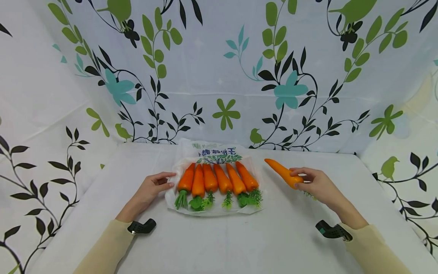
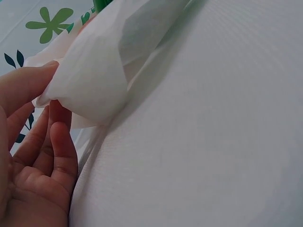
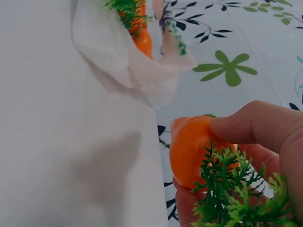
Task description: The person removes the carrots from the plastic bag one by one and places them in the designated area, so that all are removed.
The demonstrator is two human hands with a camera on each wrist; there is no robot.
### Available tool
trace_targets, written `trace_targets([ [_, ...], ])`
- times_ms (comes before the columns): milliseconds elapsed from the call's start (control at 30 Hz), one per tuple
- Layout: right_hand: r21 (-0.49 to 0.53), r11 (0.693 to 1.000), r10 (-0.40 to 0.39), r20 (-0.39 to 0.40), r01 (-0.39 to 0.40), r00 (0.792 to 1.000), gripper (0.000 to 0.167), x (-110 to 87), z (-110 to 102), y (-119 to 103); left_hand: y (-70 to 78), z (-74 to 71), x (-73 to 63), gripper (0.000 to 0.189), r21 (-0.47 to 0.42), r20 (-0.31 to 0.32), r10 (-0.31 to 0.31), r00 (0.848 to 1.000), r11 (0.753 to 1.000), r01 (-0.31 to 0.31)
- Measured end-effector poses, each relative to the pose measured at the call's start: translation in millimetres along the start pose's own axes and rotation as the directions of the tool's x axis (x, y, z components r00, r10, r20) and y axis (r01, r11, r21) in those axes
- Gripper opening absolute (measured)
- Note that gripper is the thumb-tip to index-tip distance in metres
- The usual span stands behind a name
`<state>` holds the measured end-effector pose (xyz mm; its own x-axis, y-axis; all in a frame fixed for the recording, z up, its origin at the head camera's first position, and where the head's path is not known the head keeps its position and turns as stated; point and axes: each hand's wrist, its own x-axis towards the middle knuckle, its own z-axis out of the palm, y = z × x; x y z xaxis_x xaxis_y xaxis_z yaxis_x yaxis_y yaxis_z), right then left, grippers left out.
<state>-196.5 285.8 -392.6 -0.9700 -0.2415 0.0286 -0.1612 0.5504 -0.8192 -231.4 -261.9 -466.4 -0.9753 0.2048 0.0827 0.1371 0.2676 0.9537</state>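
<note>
On the table lies a white plastic bag with printed lettering. Several orange carrots sit side by side on or inside it, green tops toward me; whether the film covers them I cannot tell. My left hand pinches the bag's left edge between thumb and fingers, and the left wrist view shows the film bunched there. Right of the bag, my right hand grips a single carrot near its thick end, the tip pointing away and left. Its leafy top hangs below the palm.
A white cloth covers the table. Behind it hangs a patterned curtain with leaves, birds and flowers. Black wrist devices are strapped at both sleeves.
</note>
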Motion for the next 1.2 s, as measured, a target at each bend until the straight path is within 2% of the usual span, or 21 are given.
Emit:
trace_targets([
  [267, -0.045, 0.998, 0.049, -0.019, -0.05, 0.999, 0.031, 2.2, 4.0, 18.8, -0.6, -0.4, 0.0, 0.041, 0.015, 0.0, -0.002, 1.0, 1.0, 0.002],
  [667, -0.107, 0.992, 0.061, -0.045, -0.065, 0.997, 0.03, 0.8, 14.6, 36.1, -3.2, -1.0, 1.7, 0.04, 0.009, -0.002, 0.006, 1.0, 1.0, -0.006],
  [933, -0.102, 0.993, 0.05, -0.046, -0.054, 0.998, 0.031, -2.2, 16.9, 38.1, 0.8, 0.5, -0.8, 0.042, -0.001, 0.008, -0.003, 1.0, 1.0, 0.003],
  [1200, -0.13, 0.987, 0.096, -0.03, -0.099, 0.995, 0.039, 1.4, 19.8, 36.0, -2.4, -0.5, 1.0, 0.041, 0.01, 0.0, 0.001, 1.0, 1.0, -0.001],
])
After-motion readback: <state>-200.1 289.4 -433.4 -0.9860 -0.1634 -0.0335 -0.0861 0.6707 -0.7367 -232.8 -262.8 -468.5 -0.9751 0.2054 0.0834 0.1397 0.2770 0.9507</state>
